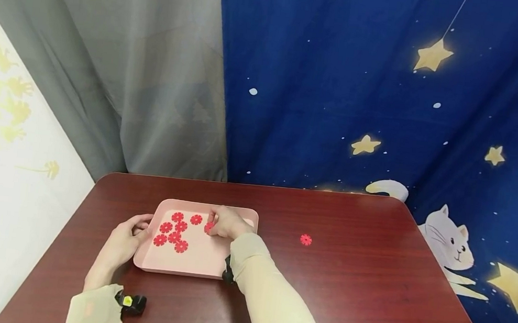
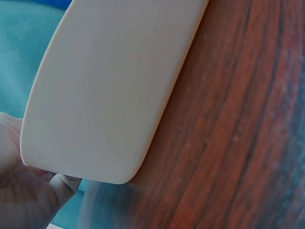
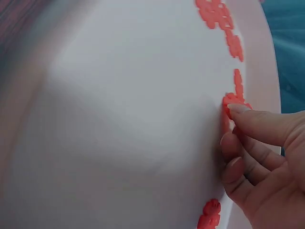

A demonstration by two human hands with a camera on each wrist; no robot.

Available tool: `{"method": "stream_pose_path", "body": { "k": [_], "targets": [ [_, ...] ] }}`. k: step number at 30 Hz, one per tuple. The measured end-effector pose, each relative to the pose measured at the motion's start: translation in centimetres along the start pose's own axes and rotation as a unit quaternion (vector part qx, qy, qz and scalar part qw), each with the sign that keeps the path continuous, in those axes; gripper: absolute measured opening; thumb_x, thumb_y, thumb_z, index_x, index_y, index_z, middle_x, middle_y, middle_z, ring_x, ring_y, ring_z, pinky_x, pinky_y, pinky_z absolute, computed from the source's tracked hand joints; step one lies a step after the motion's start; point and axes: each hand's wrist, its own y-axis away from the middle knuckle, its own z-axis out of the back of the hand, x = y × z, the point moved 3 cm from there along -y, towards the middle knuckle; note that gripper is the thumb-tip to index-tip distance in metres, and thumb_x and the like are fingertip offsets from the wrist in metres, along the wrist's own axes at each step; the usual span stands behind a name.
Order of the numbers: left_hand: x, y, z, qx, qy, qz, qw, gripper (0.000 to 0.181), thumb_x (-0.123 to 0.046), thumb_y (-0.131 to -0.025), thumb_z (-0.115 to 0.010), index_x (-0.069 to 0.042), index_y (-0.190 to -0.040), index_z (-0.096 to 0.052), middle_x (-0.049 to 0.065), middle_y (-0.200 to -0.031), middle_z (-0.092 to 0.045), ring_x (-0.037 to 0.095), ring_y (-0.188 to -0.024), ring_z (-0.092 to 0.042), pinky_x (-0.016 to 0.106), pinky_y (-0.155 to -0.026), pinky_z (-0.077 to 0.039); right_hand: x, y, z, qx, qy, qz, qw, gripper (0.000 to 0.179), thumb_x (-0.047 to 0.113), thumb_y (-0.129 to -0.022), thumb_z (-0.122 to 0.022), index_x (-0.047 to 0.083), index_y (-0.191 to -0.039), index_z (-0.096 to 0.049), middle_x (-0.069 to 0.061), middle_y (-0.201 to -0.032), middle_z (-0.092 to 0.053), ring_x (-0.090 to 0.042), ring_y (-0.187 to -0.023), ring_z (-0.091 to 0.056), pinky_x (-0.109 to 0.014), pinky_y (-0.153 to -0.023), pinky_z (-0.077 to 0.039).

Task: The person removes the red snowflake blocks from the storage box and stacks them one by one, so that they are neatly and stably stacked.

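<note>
A pink tray point(image 1: 201, 260) lies on the table with several red flower-shaped plastic discs point(image 1: 181, 246) in it, mostly toward its left side. My right hand point(image 1: 230, 222) reaches into the tray's upper right part. Its thumb and fingers pinch one red disc point(image 3: 233, 101) close to the tray wall. Another red disc point(image 3: 209, 214) shows below that hand in the right wrist view. At the tray's left end, my left hand point(image 1: 123, 241) holds the rim; in the left wrist view the hand point(image 2: 28, 191) is partly cut off and hidden by the tray wall point(image 2: 105, 95).
One red disc point(image 1: 305, 239) lies apart on the dark red-brown table point(image 1: 367, 299), right of the tray. Grey and blue star-patterned curtains point(image 1: 314, 83) hang behind the table. A white panel point(image 1: 3, 156) stands at the left.
</note>
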Motion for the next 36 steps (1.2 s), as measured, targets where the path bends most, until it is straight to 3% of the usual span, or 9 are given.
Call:
{"method": "stream_pose_path", "body": {
  "k": [4, 8, 12, 14, 19, 22, 27, 31, 36],
  "targets": [
    [0.0, 0.0, 0.0, 0.000, -0.001, 0.003, 1.0000, 0.041, -0.012, -0.099, -0.057, -0.001, -0.138, -0.049, 0.017, -0.110, -0.058, 0.026, -0.090, -0.056, 0.024, -0.068, -0.048, -0.1, 0.1, 0.6, -0.001, -0.063, 0.012, 0.9979, 0.023, 0.002, -0.079, -0.080, 0.005, -0.094, -0.062, -0.003, -0.069, -0.053, -0.014, -0.058, -0.047, -0.024, -0.051, -0.041],
    [0.1, 0.1, 0.1, -0.001, -0.004, 0.001, 1.0000, 0.041, -0.011, -0.099, -0.058, 0.000, -0.137, -0.050, 0.018, -0.110, -0.058, 0.026, -0.090, -0.056, 0.024, -0.067, -0.047, 0.3, 0.4, 1.9, -0.025, -0.090, 0.035, 0.9950, 0.024, 0.002, -0.079, -0.079, 0.006, -0.095, -0.062, -0.003, -0.072, -0.056, -0.015, -0.059, -0.051, -0.024, -0.054, -0.045],
    [0.1, 0.2, 0.2, -0.002, -0.005, 0.001, 1.0000, 0.041, -0.011, -0.099, -0.058, 0.000, -0.137, -0.050, 0.018, -0.109, -0.058, 0.026, -0.090, -0.057, 0.025, -0.067, -0.047, 0.9, 0.7, 3.4, -0.050, -0.125, 0.049, 0.9896, 0.022, 0.000, -0.082, -0.075, 0.009, -0.097, -0.061, -0.006, -0.073, -0.058, -0.028, -0.065, -0.061, -0.027, -0.056, -0.049],
    [0.1, 0.2, 0.2, -0.001, -0.006, 0.003, 1.0000, 0.041, -0.011, -0.099, -0.057, 0.000, -0.137, -0.049, 0.018, -0.109, -0.058, 0.026, -0.090, -0.057, 0.025, -0.067, -0.047, 1.0, 0.8, 4.1, -0.065, -0.147, 0.061, 0.9851, 0.022, 0.001, -0.083, -0.075, 0.008, -0.098, -0.060, -0.007, -0.073, -0.058, -0.028, -0.065, -0.062, -0.027, -0.055, -0.048],
    [-0.1, 0.1, 0.1, -0.001, -0.010, 0.002, 0.9999, 0.040, -0.010, -0.099, -0.057, -0.001, -0.137, -0.050, 0.017, -0.109, -0.058, 0.026, -0.089, -0.056, 0.025, -0.068, -0.047, 1.0, 2.2, 6.4, -0.101, -0.170, 0.096, 0.9755, 0.021, 0.004, -0.085, -0.074, 0.008, -0.100, -0.059, -0.008, -0.076, -0.058, -0.023, -0.063, -0.060, -0.028, -0.057, -0.051],
    [-0.2, 0.1, 0.1, -0.003, -0.009, 0.001, 1.0000, 0.040, -0.010, -0.099, -0.057, -0.001, -0.137, -0.050, 0.017, -0.108, -0.058, 0.026, -0.088, -0.056, 0.025, -0.068, -0.047, 0.9, 3.6, 7.8, -0.130, -0.168, 0.116, 0.9703, 0.021, 0.006, -0.086, -0.074, 0.008, -0.101, -0.060, -0.008, -0.078, -0.060, -0.031, -0.068, -0.063, -0.031, -0.060, -0.053],
    [-0.3, 0.1, 0.2, -0.005, -0.013, -0.001, 0.9999, 0.039, -0.010, -0.099, -0.057, -0.001, -0.137, -0.051, 0.017, -0.108, -0.058, 0.025, -0.089, -0.056, 0.025, -0.068, -0.047, -0.2, 5.9, 9.7, -0.191, -0.195, 0.127, 0.9536, 0.023, 0.009, -0.086, -0.075, 0.008, -0.104, -0.060, -0.007, -0.079, -0.062, -0.033, -0.069, -0.064, -0.034, -0.062, -0.055],
    [-0.3, 0.1, 0.2, -0.004, -0.012, 0.005, 0.9999, 0.040, -0.011, -0.099, -0.056, -0.002, -0.137, -0.050, 0.017, -0.109, -0.058, 0.025, -0.089, -0.056, 0.026, -0.068, -0.047, -2.0, 7.8, 10.9, -0.230, -0.250, 0.130, 0.9314, 0.026, 0.007, -0.085, -0.076, 0.004, -0.105, -0.060, -0.011, -0.080, -0.062, -0.036, -0.068, -0.064, -0.041, -0.064, -0.056],
    [-0.3, 0.1, 0.1, -0.003, -0.013, 0.010, 0.9999, 0.040, -0.011, -0.099, -0.056, -0.002, -0.138, -0.050, 0.016, -0.110, -0.059, 0.025, -0.088, -0.056, 0.027, -0.068, -0.046, -5.1, 9.6, 11.6, -0.255, -0.290, 0.115, 0.9153, 0.028, 0.005, -0.085, -0.076, 0.000, -0.106, -0.059, -0.018, -0.081, -0.062, -0.030, -0.063, -0.064, -0.035, -0.060, -0.055]
  ]
}}
